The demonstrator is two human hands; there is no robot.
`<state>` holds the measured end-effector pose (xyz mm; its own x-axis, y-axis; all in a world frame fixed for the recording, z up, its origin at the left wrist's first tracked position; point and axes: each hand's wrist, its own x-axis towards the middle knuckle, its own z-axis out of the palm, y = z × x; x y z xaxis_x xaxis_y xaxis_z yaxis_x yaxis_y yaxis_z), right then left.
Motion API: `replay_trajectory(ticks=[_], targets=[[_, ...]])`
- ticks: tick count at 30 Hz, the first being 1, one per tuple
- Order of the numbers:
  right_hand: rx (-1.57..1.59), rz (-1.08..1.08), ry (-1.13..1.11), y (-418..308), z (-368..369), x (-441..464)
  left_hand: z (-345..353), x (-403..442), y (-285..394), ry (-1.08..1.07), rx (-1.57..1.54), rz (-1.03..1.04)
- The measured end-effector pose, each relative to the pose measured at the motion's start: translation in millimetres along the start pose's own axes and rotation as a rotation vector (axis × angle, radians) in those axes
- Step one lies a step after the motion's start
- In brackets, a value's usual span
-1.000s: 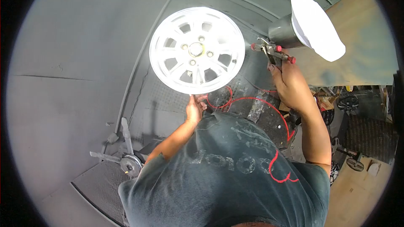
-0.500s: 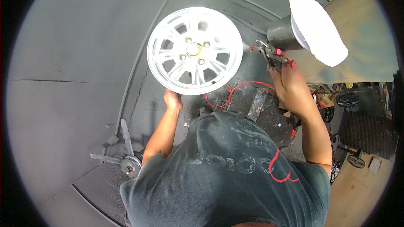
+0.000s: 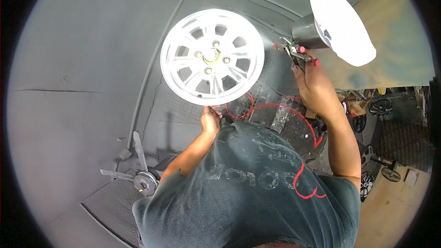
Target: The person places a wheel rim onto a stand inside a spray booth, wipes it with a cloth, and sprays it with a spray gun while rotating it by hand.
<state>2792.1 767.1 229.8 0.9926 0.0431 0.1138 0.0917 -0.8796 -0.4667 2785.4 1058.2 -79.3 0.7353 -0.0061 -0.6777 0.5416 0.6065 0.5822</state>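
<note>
A silver-white car wheel rim (image 3: pixel 182 60) with several spokes and bolt holes faces me at upper centre. My left hand (image 3: pixel 211 120) is at its lower edge, fingers closed against the rim and partly hidden behind it. My right hand (image 3: pixel 318 93) grips a metal spray gun (image 3: pixel 294 51) with red knobs, to the right of the rim. The gun's red nozzle points left at the rim, and pale mist shows between them. On the gun sits a dark grey cup (image 3: pixel 307 33) topped by a large white paper-like sheet (image 3: pixel 343 28).
A red hose (image 3: pixel 294 108) loops over the stained floor below the rim. Grey walls (image 3: pixel 82 46) stand left and behind. At lower left is a hub-like stand with flat arms (image 3: pixel 145 183). Brown board (image 3: pixel 390 46) and several dark wheels (image 3: pixel 380 107) lie to the right.
The rim has turned clockwise. My left hand has shifted right along its lower edge. The spray gun has moved slightly up and left, and the red hose has shifted.
</note>
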Motion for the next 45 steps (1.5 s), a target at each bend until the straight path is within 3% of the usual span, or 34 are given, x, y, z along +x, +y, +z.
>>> replay_trajectory(ticks=[2,7,12,14,17,21,26,29,35,40,42,43,45], targets=[[0.184,0.048,0.062,-8.8,-6.9,6.4,-0.6,3.1,7.6,0.051,0.061,0.019],[0.121,0.063,0.031,-10.5,-6.6,12.8,-27.8,40.1,19.9,0.025,0.017,0.096],[0.050,0.054,-0.065,-16.3,-5.4,0.3,-20.9,59.1,80.8,0.145,-0.054,0.165],[0.049,-0.114,-0.067,-15.8,-8.0,-7.3,-31.1,73.4,94.5,0.101,-0.105,0.186],[0.268,-0.059,-0.177,-18.5,-11.9,-7.7,-27.8,71.0,104.7,0.009,-0.185,0.214],[0.202,0.076,-0.284,-22.2,-9.8,-3.7,-18.1,51.0,80.7,-0.042,-0.262,0.229],[0.090,-0.076,0.035,-5.5,6.1,-2.7,-15.2,12.2,12.5,0.043,-0.072,0.023],[0.091,-0.001,0.041,-6.8,1.1,-0.1,-10.3,-3.4,-0.7,-0.030,-0.024,-0.061],[0.067,0.118,-0.015,-19.8,5.7,4.1,-33.7,23.9,25.7,0.035,0.079,0.059],[0.060,0.037,-0.180,-28.8,-11.3,-12.5,-44.7,59.2,68.5,0.055,0.128,0.147],[0.015,0.026,-0.258,-31.7,-12.6,-19.2,-23.4,54.4,90.8,0.136,-0.083,0.243],[0.168,0.015,-0.264,-33.4,-12.4,-20.9,-24.1,57.2,94.3,0.136,-0.084,0.244],[0.318,0.003,-0.266,-34.7,-6.7,-21.5,-32.5,63.7,103.6,0.016,-0.235,0.301]])
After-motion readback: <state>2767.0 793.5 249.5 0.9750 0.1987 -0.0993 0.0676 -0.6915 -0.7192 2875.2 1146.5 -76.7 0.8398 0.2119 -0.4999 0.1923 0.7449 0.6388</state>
